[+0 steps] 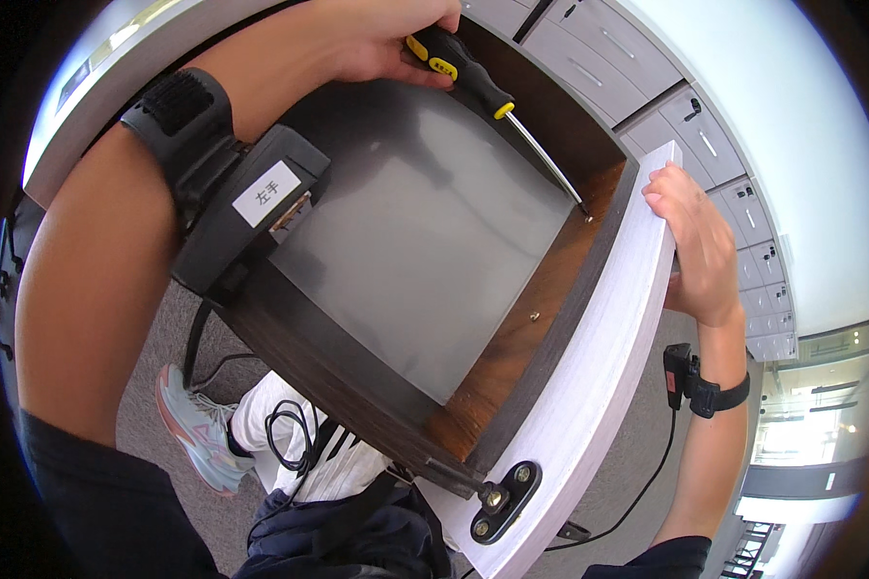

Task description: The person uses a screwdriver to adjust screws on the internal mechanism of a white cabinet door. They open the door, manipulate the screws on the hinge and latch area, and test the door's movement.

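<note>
My left hand (396,48) is closed round the black and yellow handle of a screwdriver (465,77) at the top of the view. Its metal shaft slants down to the right, and the tip is at or very close to a small screw (589,219) on the drawer's inner wall; contact is hard to tell. The drawer (309,362) has dark brown sides and a pale wood-grain front panel (589,362). My right hand (697,246) grips the far end of that panel, with some fingers hidden behind it. A second screw (535,317) shows on the inner wall.
A glossy grey sheet (415,241) covers the drawer's bottom. A black fitting (507,502) is fixed on the panel's near end. Cables (294,439) hang near my legs. Grey cabinets (599,58) with locks line the far right, and carpet (179,328) lies below.
</note>
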Motion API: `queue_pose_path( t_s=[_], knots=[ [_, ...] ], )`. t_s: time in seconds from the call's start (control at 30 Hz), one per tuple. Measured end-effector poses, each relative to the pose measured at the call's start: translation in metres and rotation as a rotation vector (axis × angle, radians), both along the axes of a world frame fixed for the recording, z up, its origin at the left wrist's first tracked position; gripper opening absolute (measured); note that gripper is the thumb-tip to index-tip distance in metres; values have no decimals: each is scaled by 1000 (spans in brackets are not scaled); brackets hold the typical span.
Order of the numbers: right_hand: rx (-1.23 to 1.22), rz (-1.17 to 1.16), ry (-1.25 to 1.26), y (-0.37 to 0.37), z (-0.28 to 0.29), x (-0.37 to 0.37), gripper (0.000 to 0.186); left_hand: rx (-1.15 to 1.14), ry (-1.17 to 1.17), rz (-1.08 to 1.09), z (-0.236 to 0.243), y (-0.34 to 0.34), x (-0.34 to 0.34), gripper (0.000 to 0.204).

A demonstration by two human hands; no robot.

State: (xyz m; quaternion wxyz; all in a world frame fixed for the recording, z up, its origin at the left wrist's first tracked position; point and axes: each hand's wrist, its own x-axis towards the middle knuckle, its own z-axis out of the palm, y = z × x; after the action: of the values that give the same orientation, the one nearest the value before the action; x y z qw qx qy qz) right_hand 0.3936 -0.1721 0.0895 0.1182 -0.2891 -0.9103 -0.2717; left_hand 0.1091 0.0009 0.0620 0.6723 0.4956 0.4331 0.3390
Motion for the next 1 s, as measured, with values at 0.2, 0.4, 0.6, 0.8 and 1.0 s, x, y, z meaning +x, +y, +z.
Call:
queue_pose_path(
  t_s=[0.2, 0.4, 0.6, 0.8, 1.0],
  knots=[
    [25, 47, -56, 3, 5, -8, 52, -3, 17, -7, -2, 0, -4, 17],
    [26, 81, -79, 5, 10, -17, 47, 37, 35, 58, -1, -4, -10, 17],
    [79, 44, -68, 4, 6, -10, 56, 48, 65, -12, 1, -1, -7, 15],
    [-110, 63, -8, 11, 9, -4, 78, 31, 42, 0, -3, 14, -9, 12],
    [-229, 122, 105, 6, 18, -5, 58, 404, 226, -138, -4, 2, -10, 36]
  ],
)
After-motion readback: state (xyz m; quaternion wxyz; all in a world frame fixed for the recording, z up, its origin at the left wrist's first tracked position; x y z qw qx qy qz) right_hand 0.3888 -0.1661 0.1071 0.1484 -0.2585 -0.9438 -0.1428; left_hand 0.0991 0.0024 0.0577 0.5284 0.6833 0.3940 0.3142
